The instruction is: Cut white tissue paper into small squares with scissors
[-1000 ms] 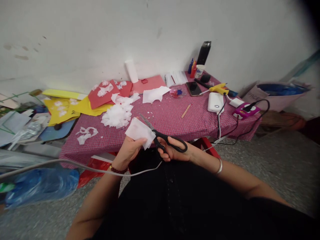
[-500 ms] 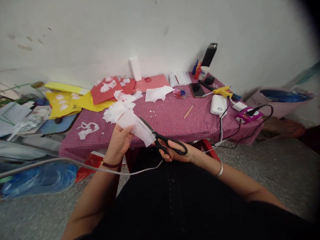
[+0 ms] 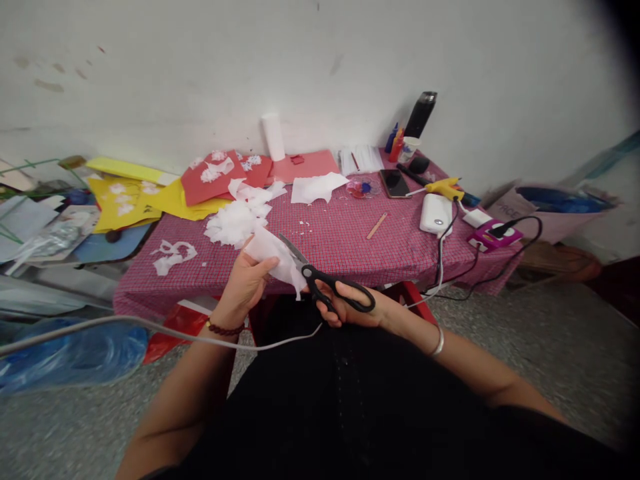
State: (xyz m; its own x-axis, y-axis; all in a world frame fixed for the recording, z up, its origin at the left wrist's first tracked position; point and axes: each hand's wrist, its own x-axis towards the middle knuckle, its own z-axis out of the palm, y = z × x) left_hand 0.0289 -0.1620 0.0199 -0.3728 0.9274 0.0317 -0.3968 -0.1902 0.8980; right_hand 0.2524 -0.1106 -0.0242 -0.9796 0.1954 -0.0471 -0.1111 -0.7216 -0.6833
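Pinched between the thumb and fingers of my left hand (image 3: 246, 281) is a thin white sheet of tissue paper (image 3: 274, 257). My right hand (image 3: 353, 303) has its fingers through the handles of black-handled scissors (image 3: 314, 275). The blades point up and left and lie against the right edge of the paper; part of the lower blade is hidden by it. Just beyond my left hand, a pile of cut white paper (image 3: 235, 223) rests on the red checked tablecloth (image 3: 340, 237). Curled paper scraps (image 3: 173, 255) lie to the left.
Red card (image 3: 207, 177) and yellow paper (image 3: 120, 207) lie at the back left. A wooden stick (image 3: 377, 226), a phone (image 3: 395, 183), a yellow glue gun (image 3: 443, 187), a white power bank (image 3: 436, 215) and a purple power strip (image 3: 493, 235) are on the right. A pale cable (image 3: 165, 327) crosses before me.
The paper has turned in my left hand, and its lower end looks shorter and more ragged beside the scissors. My left hand has shifted slightly right; my right hand stays nearly in place.
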